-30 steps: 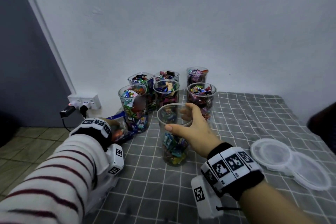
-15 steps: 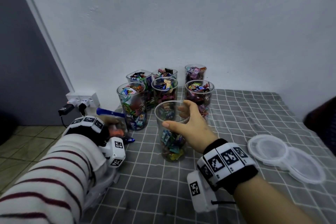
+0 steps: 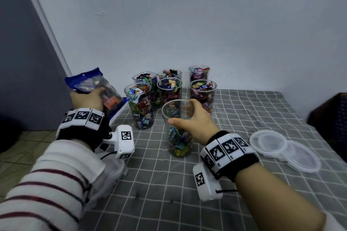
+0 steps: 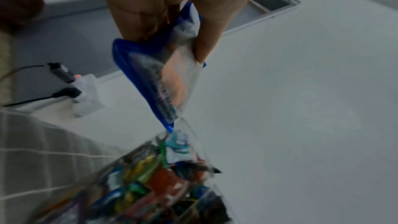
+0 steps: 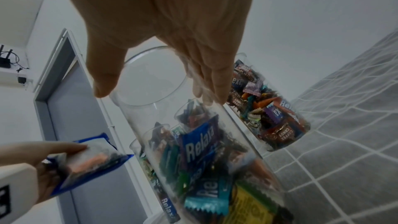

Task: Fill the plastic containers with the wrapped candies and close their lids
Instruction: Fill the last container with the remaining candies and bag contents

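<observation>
On a desk covered by a grey checked cloth (image 3: 244, 118), a tall clear plastic container (image 3: 178, 133), open at the top, stands about a third full of wrapped candies (image 3: 178, 142). In the right wrist view, blue wrappers inside it read "Relaxa". The right hand (image 3: 193, 122) reaches forward from the near side, its grip clamped on the container near the rim, thumb on the near wall and fingers on the far one. The left hand (image 3: 88, 99) is raised off the desk's left edge with its grip clamped on a blue and clear plastic candy bag (image 3: 93, 88), thumb on top, the bag tilted down towards the desk; its print is too blurred to read. Behind stand six filled clear containers (image 3: 169, 88), all open; a brown wrapper in one reads "COFFEE CANDY". Two clear round lids (image 3: 281, 146) lie overlapping on the cloth to the right.
</observation>
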